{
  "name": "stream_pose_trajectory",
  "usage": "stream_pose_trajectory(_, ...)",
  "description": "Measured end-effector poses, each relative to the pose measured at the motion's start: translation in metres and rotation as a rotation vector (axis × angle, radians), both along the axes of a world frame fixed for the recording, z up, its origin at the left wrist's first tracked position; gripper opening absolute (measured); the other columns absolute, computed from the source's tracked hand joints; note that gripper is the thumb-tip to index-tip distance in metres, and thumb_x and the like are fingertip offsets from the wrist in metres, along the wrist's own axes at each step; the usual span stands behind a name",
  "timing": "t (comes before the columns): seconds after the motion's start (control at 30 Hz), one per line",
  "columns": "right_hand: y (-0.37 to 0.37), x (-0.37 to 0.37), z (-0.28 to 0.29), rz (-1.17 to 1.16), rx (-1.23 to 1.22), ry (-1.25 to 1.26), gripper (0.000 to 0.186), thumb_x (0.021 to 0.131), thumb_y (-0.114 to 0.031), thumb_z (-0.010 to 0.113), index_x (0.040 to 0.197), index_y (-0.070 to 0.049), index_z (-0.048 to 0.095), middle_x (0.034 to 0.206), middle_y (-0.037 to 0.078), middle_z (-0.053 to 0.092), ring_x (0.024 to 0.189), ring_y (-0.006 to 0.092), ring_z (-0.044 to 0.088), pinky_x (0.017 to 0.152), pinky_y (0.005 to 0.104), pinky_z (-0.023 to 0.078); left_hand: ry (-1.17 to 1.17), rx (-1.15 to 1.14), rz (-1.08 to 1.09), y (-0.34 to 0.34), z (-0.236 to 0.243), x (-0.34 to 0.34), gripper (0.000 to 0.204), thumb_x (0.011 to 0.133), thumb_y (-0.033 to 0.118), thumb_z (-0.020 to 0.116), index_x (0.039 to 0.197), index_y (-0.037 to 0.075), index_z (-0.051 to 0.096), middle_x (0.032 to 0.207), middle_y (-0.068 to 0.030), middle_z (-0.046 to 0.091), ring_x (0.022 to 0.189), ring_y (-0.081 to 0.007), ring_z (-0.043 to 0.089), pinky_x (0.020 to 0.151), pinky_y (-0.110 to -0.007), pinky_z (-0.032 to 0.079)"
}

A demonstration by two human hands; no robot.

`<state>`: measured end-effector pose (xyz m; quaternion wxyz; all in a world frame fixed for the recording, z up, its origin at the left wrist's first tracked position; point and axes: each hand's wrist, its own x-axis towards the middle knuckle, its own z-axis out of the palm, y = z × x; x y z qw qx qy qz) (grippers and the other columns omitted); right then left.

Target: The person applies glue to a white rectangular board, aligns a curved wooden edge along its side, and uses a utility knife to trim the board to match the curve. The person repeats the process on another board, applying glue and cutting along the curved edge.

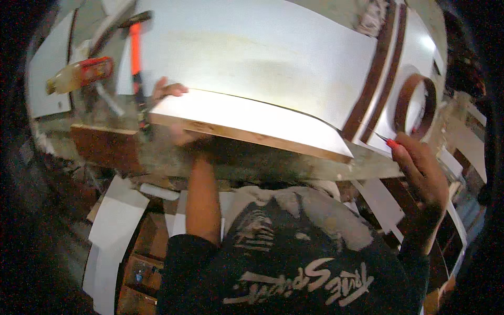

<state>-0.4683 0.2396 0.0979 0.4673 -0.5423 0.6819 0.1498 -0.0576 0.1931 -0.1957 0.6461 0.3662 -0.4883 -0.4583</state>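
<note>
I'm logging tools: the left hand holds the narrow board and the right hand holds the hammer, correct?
Not quite: in the head view, the right hand holds a red-handled tool, not the hammer. The left hand holds the narrow board.

Between the left hand and the right hand, and lower than both, is a near-black T-shirt, its short sleeves leaving the forearms bare. Its front carries a pale grey print: a blotchy patch toward the right hand, streaky shapes toward the left, and, farthest from both, large slanted brush-style lettering.
</note>
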Motion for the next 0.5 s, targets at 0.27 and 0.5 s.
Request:
stream_pose_trajectory(0.27, -0.074, 0.151, -0.139, 0.141, -0.178, -0.400, 0.057, 0.109, -0.050, 0.037, 0.099, -0.002, 0.064, 0.082, 0.027, 0.067, 0.081, 0.0482, 0.066, 0.076, 0.0556, 0.051, 0.086, 0.090, 0.268, 0.001, 0.022, -0.040, 0.127, 0.070, 0.078, 0.064, 0.154, -0.008, 0.024, 0.132, -0.0184, 0.052, 0.127, -0.0308, 0.049, 0.111, -0.043, 0.035)
stream_pose_trajectory(0.5, -0.102, 0.207, -0.173, 0.203, -0.003, -0.379, 0.057, 0.108, -0.048, 0.036, 0.099, -0.001, 0.066, 0.084, 0.029, 0.069, 0.083, 0.0487, 0.067, 0.078, 0.0565, 0.051, -0.128, 0.104, 0.267, 0.011, 0.026, -0.030, 0.150, 0.058, 0.090, 0.068, 0.160, -0.004, 0.012, 0.149, -0.0233, 0.039, 0.141, -0.0335, 0.035, 0.119, -0.048, 0.024)
